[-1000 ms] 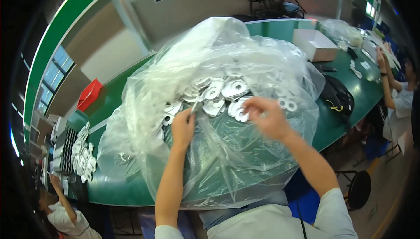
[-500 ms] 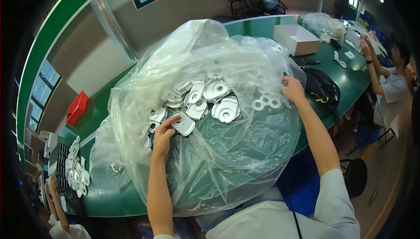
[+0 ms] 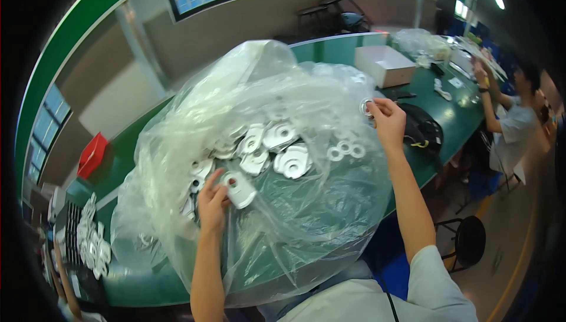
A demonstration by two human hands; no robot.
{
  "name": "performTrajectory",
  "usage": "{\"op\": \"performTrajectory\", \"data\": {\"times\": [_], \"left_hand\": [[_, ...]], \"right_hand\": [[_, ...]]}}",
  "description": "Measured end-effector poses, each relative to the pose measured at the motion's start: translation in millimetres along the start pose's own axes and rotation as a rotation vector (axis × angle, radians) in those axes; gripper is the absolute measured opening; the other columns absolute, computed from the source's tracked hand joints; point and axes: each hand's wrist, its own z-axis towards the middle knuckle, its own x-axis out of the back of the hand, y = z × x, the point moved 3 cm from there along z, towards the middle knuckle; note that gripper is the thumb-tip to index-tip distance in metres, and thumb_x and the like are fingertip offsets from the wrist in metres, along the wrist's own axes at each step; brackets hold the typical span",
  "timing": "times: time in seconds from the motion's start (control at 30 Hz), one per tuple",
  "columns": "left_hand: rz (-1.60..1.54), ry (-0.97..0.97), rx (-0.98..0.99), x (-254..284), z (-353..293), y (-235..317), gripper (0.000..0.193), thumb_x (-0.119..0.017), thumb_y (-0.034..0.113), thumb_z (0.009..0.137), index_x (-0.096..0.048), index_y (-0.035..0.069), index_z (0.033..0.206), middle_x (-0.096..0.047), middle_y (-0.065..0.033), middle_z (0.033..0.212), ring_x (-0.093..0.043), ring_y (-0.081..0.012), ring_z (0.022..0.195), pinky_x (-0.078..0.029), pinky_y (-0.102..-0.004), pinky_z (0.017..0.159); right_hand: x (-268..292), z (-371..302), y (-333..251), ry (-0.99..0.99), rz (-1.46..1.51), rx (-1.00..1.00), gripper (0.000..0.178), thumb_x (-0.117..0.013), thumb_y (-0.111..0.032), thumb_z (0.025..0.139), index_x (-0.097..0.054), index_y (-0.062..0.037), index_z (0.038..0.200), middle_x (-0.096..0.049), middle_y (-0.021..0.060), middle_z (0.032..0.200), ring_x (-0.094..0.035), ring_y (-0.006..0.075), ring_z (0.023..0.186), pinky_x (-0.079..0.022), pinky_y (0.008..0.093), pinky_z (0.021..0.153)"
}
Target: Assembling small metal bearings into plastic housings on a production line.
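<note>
A large clear plastic bag (image 3: 277,251) lies spread over the green table, with a pile of flat white plates (image 3: 293,162), each with a round hole, in its middle. My left hand (image 3: 212,205) is closed on one white plate (image 3: 240,192), a rounded piece with a hole near one end, just in front of the pile. At the bag's right side, my right hand (image 3: 389,124) pinches a white ring (image 3: 366,107) between thumb and fingers. Several more white rings (image 3: 343,146) lie below it on the plastic.
An open white box (image 3: 384,65) and a black bag (image 3: 421,126) stand to the right. A red bin (image 3: 92,156) sits at the far left, beyond stacked white parts (image 3: 94,242). A co-worker (image 3: 514,110) sits at the right; another's arm (image 3: 66,275) shows at lower left.
My right hand has lifted a white ring, which now shows between its fingers. My left hand still holds the white plate, now tilted a little differently. The whole view has shifted slightly.
</note>
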Motion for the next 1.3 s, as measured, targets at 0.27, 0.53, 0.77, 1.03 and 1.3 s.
{"op": "performTrajectory", "data": {"times": [0.27,0.53,0.77,1.03,1.3], "left_hand": [[-0.197,-0.064,0.062,-45,-5,-6,0.035,-0.055,0.004,0.088,-0.051,-0.004,0.123,-0.064,-0.0124,0.108,-0.064,-0.019,0.092,-0.055,-0.0299,0.075],[-0.151,-0.148,0.046,-47,-14,4,0.041,-0.061,0.004,0.085,-0.051,-0.004,0.123,-0.061,-0.0116,0.112,-0.062,-0.0163,0.094,-0.054,-0.0294,0.078],[-0.02,-0.126,0.01,-49,-13,3,0.037,-0.062,0.003,0.084,-0.055,-0.003,0.12,-0.064,-0.0088,0.106,-0.061,-0.0124,0.091,-0.051,-0.0245,0.074],[0.608,-0.011,-0.429,-48,-25,48,0.034,-0.064,0.005,0.082,-0.058,-0.001,0.115,-0.064,-0.0134,0.101,-0.063,-0.018,0.08,-0.051,-0.0266,0.069],[0.878,0.912,-0.267,132,-117,96,0.015,-0.061,0.007,0.083,-0.067,-0.002,0.094,-0.068,-0.0106,0.074,-0.065,-0.0153,0.066,-0.049,-0.0244,0.06]], "right_hand": [[-159,-138,-26,-0.656,-0.006,0.11,0.018,-0.072,-0.008,0.074,-0.07,-0.0035,0.092,-0.069,0.006,0.092,-0.064,0.0141,0.08,-0.05,0.0256,0.066],[-170,-157,-19,-0.664,-0.019,0.022,0.019,-0.074,-0.008,0.072,-0.067,-0.0009,0.088,-0.068,0.0079,0.078,-0.063,0.0112,0.067,-0.049,0.0225,0.06],[-173,-161,-7,-0.73,0.258,-0.201,0.021,-0.069,-0.009,0.078,-0.061,-0.0021,0.096,-0.064,0.0029,0.082,-0.059,0.0077,0.073,-0.046,0.021,0.064],[-175,-173,5,-0.929,0.423,-0.407,0.026,-0.045,-0.023,0.097,-0.056,-0.0012,0.105,-0.063,0.0063,0.091,-0.064,0.0141,0.073,-0.054,0.0275,0.061],[-181,-178,13,-0.968,0.446,-0.553,0.027,-0.043,-0.026,0.097,-0.052,-0.001,0.101,-0.065,0.0145,0.083,-0.063,0.018,0.058,-0.051,0.0276,0.054]]}}
